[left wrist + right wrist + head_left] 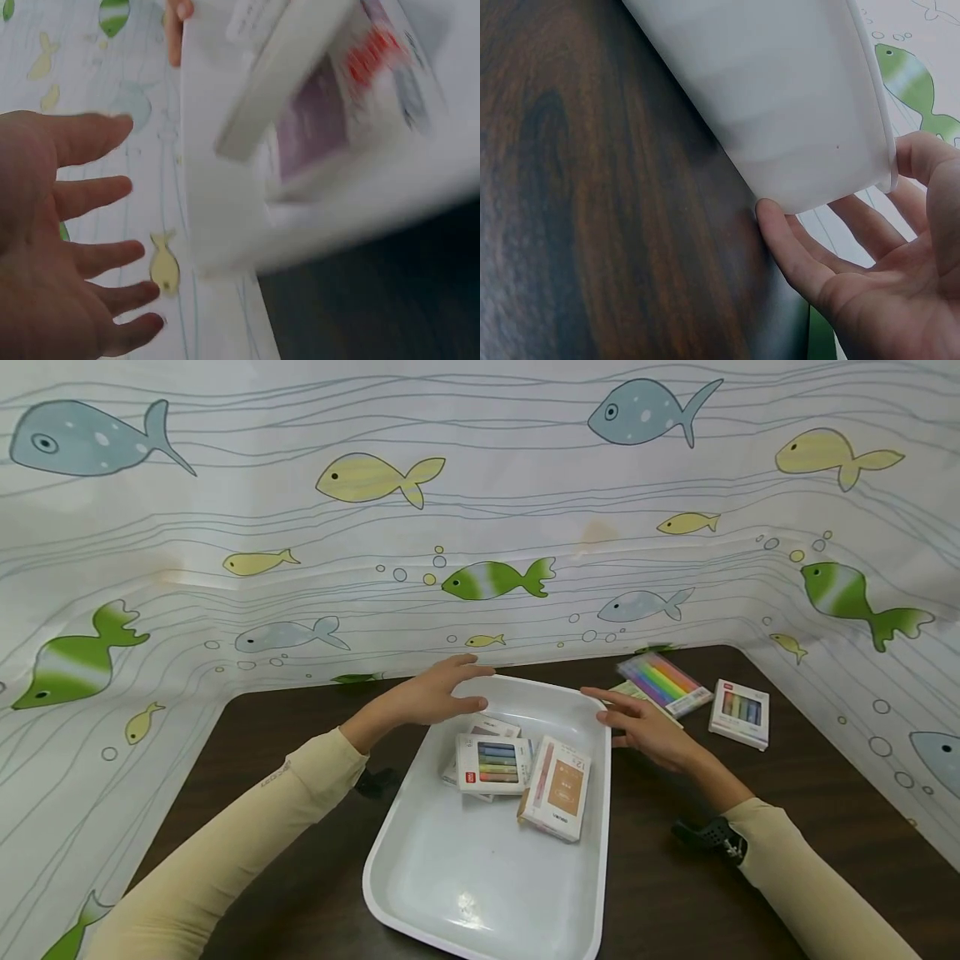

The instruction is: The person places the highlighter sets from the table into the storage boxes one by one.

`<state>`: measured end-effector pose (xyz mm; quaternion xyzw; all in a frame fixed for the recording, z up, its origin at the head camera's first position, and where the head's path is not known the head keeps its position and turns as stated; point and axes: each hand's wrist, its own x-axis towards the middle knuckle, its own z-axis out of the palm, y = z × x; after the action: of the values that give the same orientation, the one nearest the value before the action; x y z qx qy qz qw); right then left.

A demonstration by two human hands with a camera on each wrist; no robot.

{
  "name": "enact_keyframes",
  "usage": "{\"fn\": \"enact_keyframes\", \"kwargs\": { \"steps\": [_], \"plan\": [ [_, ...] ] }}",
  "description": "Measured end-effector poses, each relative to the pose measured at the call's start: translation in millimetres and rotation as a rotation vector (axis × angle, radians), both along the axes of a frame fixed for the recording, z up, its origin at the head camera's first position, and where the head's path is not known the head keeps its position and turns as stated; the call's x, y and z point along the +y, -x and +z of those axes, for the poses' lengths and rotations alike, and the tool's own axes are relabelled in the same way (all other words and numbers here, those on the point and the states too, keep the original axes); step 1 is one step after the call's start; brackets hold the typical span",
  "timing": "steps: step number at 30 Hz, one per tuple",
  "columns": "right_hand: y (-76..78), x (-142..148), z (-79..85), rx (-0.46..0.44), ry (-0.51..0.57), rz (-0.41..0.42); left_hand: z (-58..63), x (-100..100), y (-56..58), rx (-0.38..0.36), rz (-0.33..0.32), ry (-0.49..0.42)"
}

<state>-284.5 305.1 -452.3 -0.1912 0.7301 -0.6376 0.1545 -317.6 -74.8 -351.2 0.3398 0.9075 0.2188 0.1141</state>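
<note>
A white plastic tray [487,868] lies on the dark table. Inside it, toward the far end, are a box of crayons [495,766] with a window, a white-and-pink box with an orange-brown panel [558,789], and at least one more box [491,725] partly covered beneath the crayons. My left hand [442,689] is at the tray's far left corner; in the left wrist view its fingers [97,199] are spread, apart from the tray. At the far right corner, my right hand [645,727] touches the tray's outside with loosely extended fingers [795,255].
To the tray's right lie a flat pack with rainbow-coloured strips [667,681] and another box of crayons [740,714]. The dark wooden table [675,877] is bordered by a fish-patterned white sheet [525,518] at the back and sides.
</note>
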Motion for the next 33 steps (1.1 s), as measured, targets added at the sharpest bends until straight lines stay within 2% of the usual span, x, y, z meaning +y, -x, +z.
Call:
{"fn": "enact_keyframes", "kwargs": {
  "steps": [5, 7, 10, 13, 16, 22, 27, 33],
  "plan": [
    [-0.3, 0, 0.7, -0.001, -0.006, -0.002, -6.0, -24, 0.2, 0.065, 0.013, -0.024],
    [-0.2, 0, 0.9, -0.002, -0.004, -0.003, -7.8, -33, -0.5, 0.069, 0.019, -0.044],
    [0.1, 1, 0.5, -0.003, 0.0, -0.003, -13.8, -43, 1.0, 0.069, 0.03, -0.106],
    [0.5, 1, 0.0, -0.003, 0.001, -0.005, -24.7, -51, 4.7, 0.05, 0.039, -0.209],
    [0.4, 0, -0.5, 0.0, 0.001, -0.006, -38.5, -58, 8.5, -0.032, 0.052, -0.331],
    [0.2, -3, -4.1, -0.008, 0.013, 0.009, -60.2, -64, 11.1, -0.309, 0.139, -0.58],
    [1.3, -3, -6.3, -0.01, 0.023, 0.005, -73.2, -62, 17.7, -0.41, 0.188, -0.696],
    [2.7, 1, -4.6, -0.001, 0.012, -0.011, -90.6, -49, 23.5, -0.597, 0.169, -0.886]
  ]
}}
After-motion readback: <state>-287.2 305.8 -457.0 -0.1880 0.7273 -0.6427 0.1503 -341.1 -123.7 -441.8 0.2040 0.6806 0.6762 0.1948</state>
